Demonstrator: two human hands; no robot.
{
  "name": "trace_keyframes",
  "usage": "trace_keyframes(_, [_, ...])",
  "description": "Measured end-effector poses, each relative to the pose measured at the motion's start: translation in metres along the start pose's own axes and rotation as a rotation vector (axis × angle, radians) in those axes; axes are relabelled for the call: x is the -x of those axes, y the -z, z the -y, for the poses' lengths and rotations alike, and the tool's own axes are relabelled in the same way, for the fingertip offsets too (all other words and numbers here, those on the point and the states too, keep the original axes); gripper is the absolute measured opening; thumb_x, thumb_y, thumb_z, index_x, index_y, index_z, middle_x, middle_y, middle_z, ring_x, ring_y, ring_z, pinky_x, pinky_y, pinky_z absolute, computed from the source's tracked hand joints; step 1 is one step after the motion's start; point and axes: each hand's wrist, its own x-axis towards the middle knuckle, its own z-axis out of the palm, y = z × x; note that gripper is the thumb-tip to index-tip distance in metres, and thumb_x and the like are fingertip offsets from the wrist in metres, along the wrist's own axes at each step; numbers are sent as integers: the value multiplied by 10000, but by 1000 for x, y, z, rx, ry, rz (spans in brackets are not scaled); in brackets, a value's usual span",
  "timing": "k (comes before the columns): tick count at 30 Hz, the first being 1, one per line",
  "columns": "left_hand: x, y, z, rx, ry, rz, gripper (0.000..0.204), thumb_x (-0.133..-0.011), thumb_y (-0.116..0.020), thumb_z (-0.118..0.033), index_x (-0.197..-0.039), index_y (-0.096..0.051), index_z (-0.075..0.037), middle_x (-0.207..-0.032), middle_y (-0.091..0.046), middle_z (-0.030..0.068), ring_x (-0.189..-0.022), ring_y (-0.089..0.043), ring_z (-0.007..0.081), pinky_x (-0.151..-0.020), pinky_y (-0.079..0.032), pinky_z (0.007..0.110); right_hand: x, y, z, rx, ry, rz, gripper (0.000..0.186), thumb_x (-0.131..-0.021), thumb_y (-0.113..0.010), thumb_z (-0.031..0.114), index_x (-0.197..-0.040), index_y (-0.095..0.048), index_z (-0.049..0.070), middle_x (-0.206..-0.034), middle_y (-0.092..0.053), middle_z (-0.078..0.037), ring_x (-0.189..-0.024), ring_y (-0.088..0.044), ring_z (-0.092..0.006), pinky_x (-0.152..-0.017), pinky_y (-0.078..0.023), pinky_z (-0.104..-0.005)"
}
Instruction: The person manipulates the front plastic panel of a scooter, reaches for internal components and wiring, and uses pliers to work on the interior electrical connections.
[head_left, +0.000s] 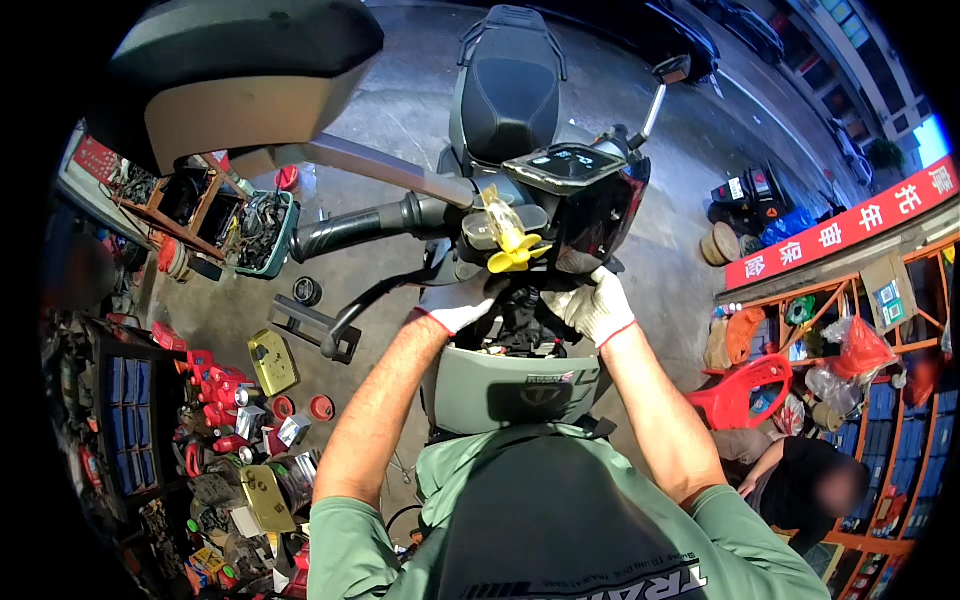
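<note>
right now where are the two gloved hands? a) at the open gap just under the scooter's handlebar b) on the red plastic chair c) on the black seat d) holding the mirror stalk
a: the left hand and right hand both reach into the opening below the handlebar, beneath the yellow clip.

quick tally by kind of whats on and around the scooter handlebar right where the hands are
White knit work gloves with red cuffs: 2, on the left hand and the right hand
Black rubber handlebar grip: 1
Yellow plastic propeller toy: 1
Dark dashboard display panel: 1
Round side mirror on a thin stalk: 1
Total: 6
</note>
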Motion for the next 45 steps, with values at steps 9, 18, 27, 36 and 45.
trace_keyframes(9, [0,13,-11,613,-23,-103,532,-903,-524,-379,-1346,-424,-102,-1310,-508,155,-1174,-521,325,-994,-417,421,14,-59,-7,-11,119,-351,175,-816,-503,177,-822,-576,17,-692,-548,-116,-485,-488,-235,-558,-527,-419])
trace_keyframes(18, [-5,44,-28,1159,-67,-98,388,-958,-424,-210,-1326,-426,-87,-1322,-498,93,-1206,-490,228,-1025,-400,372,8,-63,-8,-25,36,-405,152,-691,-565,89,-832,-510,93,-802,-488,-39,-622,-464,-193,-538,-455,-331])
trace_keyframes(27, [0,33,-21,665,-5,-230,310,-891,-498,-105,-1192,-544,-46,-1151,-606,115,-1067,-582,235,-917,-470,342,-18,-30,-10,48,64,-371,138,-876,-475,243,-898,-585,163,-753,-566,71,-440,-399,-96,-406,-337,-223])
trace_keyframes(36, [35,10,-82,2146,807,-388,266,-913,-471,-78,-1161,-497,15,-1001,-612,135,-871,-633,258,-778,-565,395,-13,-26,-7,23,73,-343,162,-820,-495,204,-958,-526,126,-802,-527,-2,-563,-485,-154,-463,-426,-270])
trace_keyframes(45, [-27,-36,-43,2376,845,-312,333,-957,-423,-340,-1072,-519,-43,-928,-619,207,-800,-657,338,-664,-579,454,-18,-16,-3,87,29,-241,369,-940,-353,390,-1065,-529,91,-867,-601,-78,-536,-510,-157,-419,-433,-234])
